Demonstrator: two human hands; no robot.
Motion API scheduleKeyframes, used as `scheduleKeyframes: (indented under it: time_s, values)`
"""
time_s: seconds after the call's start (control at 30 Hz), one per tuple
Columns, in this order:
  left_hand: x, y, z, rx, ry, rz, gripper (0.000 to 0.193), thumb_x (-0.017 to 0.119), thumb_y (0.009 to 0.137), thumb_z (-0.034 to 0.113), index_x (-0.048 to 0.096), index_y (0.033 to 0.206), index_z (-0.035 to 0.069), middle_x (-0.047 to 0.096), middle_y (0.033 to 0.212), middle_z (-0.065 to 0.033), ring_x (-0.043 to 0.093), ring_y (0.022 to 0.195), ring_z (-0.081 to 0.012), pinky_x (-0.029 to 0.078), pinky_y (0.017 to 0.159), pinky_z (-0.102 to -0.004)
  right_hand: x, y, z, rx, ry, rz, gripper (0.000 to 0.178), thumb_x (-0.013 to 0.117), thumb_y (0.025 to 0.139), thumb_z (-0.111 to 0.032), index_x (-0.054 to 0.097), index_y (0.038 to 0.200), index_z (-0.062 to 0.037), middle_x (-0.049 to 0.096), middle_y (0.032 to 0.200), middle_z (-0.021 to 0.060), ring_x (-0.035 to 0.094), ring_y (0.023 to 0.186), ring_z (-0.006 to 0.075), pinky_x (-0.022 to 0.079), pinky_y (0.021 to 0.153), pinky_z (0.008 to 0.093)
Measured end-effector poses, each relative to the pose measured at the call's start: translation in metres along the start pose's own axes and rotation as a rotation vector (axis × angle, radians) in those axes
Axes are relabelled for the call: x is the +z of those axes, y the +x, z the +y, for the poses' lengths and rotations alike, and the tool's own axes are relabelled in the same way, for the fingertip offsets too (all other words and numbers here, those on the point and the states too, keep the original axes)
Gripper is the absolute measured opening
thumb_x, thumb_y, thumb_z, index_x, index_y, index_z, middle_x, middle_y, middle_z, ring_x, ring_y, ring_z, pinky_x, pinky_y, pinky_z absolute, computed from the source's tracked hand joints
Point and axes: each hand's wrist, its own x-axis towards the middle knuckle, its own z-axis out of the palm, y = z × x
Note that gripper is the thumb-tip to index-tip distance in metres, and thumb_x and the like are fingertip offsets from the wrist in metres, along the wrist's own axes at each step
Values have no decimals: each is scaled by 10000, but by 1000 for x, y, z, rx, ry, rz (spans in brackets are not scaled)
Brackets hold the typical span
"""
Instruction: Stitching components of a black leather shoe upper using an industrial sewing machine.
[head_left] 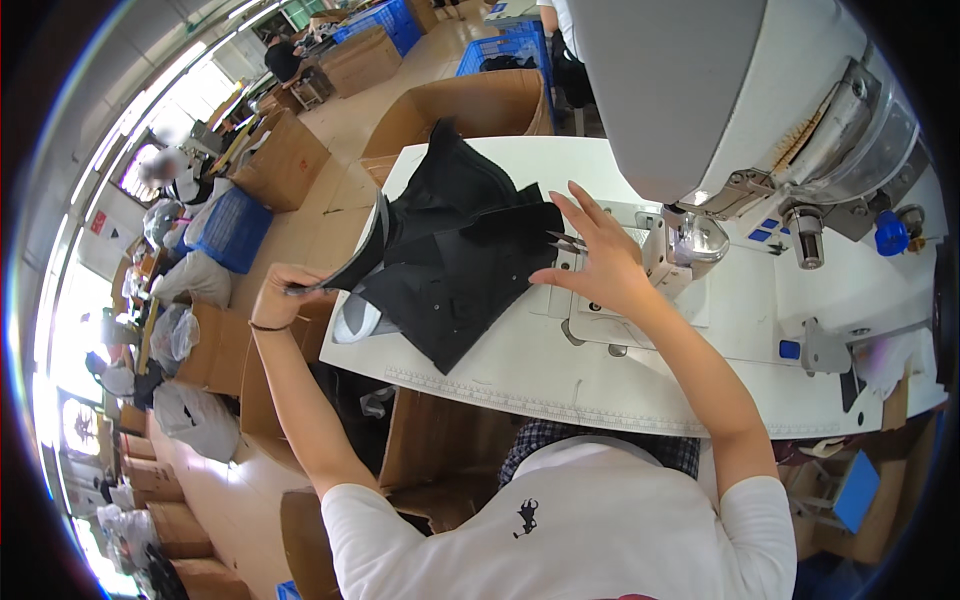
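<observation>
At centre of the frame, the black fabric piece (450, 270) lies on my white, smooth-faced worktop (640, 378), its left part raised. The cloth is matt and layered, with overlapping flaps, crisp straight edges, a pointed lower corner and small, bright round metal fittings. A pale grey-and-white piece (357, 318) shows beneath its lower left edge.

My left grip (282, 295), left of centre, is closed in a pinch on the fabric's outer edge; a thin dark band (268, 327) circles the wrist. My right grip (608, 262), right of centre, has thumb and forefinger spread wide beside the fabric's right edge. Slender, pointed metal snips (568, 241) show between them; whether my other fingers close on these I cannot tell.

Upper right: the rounded, grey-white sewing machine head (690, 80). Lower centre: a graduated ruler strip (560, 411) follows the worktop's curving near edge. Upper centre: an open box (470, 108) of brown cardboard, beyond the worktop.
</observation>
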Motion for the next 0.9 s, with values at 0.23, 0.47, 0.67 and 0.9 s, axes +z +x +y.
scheduleKeyframes:
  time_s: [0.23, 0.47, 0.67, 0.9]
  values:
    - [-56, 85, 52, 412, 101, -120, 143, 665, 607, 40, 638, 746, 17, 615, 694, -126, 583, 603, -199, 464, 589, -272, 9, -5, 12, 304, 441, -252, 800, 774, 560, -354, 411, 1232, -118, 508, 1103, 70, 504, 878, 167, 405, 765, 285]
    - [69, 199, 44, 49, -166, -93, 368, 652, 700, 98, 548, 1048, 39, 588, 924, -58, 545, 857, -118, 451, 721, -262, 1, -54, -1, 242, 741, -469, 436, 619, 768, -373, 565, 992, -3, 471, 657, -14, 461, 577, 95, 390, 538, 241]
    - [99, 136, 25, 90, 179, 652, 317, 575, 762, 54, 518, 1073, 30, 573, 937, -74, 529, 916, -149, 417, 808, -268, 44, -68, -12, 628, 1279, -336, 345, 585, 808, -241, 538, 1046, 4, 506, 594, 1, 447, 464, 66, 368, 444, 210]
    - [213, -53, 55, 168, 146, 190, 908, 755, 516, 439, 370, 1208, -3, 356, 1269, -188, 295, 1201, -363, 206, 978, -453, 66, -73, -16, 431, 891, -381, 218, 604, 767, -150, 589, 913, 12, 511, 542, 11, 488, 469, 63, 371, 445, 221]
